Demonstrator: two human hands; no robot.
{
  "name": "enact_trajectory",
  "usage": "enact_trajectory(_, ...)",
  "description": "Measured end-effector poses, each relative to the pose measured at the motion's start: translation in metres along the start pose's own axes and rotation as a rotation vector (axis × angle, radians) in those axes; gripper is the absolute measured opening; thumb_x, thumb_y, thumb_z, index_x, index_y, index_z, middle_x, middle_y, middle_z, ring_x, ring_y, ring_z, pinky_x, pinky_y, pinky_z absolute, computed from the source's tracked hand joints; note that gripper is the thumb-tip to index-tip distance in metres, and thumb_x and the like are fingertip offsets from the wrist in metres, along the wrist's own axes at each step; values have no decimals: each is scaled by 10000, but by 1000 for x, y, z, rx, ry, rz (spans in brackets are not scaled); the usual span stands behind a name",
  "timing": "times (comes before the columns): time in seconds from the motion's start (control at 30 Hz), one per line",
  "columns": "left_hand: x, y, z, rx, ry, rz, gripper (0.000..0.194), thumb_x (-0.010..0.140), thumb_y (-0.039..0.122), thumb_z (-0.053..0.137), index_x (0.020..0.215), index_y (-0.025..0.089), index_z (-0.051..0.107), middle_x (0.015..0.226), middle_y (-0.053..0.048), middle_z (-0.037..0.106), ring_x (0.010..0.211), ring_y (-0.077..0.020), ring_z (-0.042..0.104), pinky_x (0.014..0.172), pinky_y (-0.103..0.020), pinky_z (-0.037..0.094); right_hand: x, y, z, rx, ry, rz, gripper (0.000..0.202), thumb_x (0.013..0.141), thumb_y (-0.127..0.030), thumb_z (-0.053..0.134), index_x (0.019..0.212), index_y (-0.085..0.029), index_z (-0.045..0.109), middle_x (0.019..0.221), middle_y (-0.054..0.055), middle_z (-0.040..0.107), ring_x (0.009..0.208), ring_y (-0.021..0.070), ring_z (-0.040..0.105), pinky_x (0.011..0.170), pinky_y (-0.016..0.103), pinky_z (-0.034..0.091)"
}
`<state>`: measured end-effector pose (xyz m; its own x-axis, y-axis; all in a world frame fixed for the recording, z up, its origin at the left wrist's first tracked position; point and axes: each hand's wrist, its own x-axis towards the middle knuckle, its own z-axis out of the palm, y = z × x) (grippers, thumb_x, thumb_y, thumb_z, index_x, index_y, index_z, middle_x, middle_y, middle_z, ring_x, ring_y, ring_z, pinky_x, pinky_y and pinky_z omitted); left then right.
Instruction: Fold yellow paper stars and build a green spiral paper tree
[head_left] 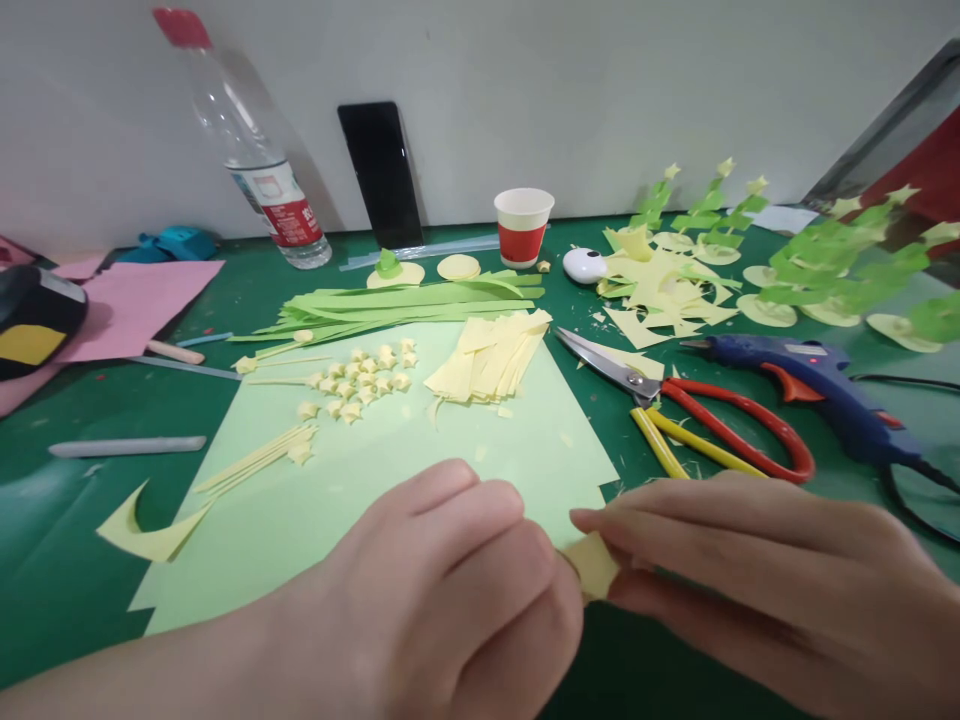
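Between my two hands, near the front edge of the view, is a small folded piece of yellow paper (592, 566), roughly five-sided. My left hand (465, 590) is closed, its fingertips hidden behind the knuckles where they meet the paper. From the other side my right hand (757, 570) pinches the piece between thumb and fingers. Light green paper sheets (300, 520) lie beneath. On them rest several small folded paper stars (364, 380), a pile of yellow paper strips (491, 355) and a few thin strips with stars (259, 458).
Scissors (637, 380) and a blue glue gun (810, 380) lie at right, before yellow scraps (667, 290) and green paper plants (817, 260). A red-white cup (523, 228), phone (381, 175), bottle (277, 190) and green strips (397, 300) are behind; pink paper (142, 300) is left.
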<state>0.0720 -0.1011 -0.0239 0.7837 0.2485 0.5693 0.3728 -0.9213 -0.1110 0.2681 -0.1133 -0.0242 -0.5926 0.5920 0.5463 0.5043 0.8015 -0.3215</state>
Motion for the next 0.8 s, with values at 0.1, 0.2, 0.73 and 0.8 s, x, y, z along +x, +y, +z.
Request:
enact_trajectory(0.1,4,-3,5,-32,20,-17,356,835,60,388,540,161,561,511,3,493,497,-139,400,456,-315,306,1,0,-3,-61,96,-38,246,938,-231,361,885,-126,577,709,27,666,552,70,625,478,98,499)
enact_trajectory(0.2,8,-6,5,-107,-56,-45,368,867,103,361,573,157,577,508,1,494,475,-136,364,439,-305,274,6,-1,-5,-142,195,-61,343,952,-187,293,785,-131,587,645,18,656,515,61,612,448,90,482)
enact_trajectory(0.73,10,-10,0,-217,-211,-130,278,919,133,330,707,140,510,608,18,504,534,-125,335,489,-282,270,5,2,-7,-138,-109,-91,502,948,-112,162,637,-168,552,644,28,613,468,97,556,428,236,429)
enact_trajectory(0.8,11,-8,-2,-230,-214,-147,285,916,103,318,715,132,518,610,17,505,530,-119,345,491,-269,290,6,3,-7,-123,-117,-92,517,948,-109,153,624,-166,552,616,22,593,434,90,522,421,228,425)
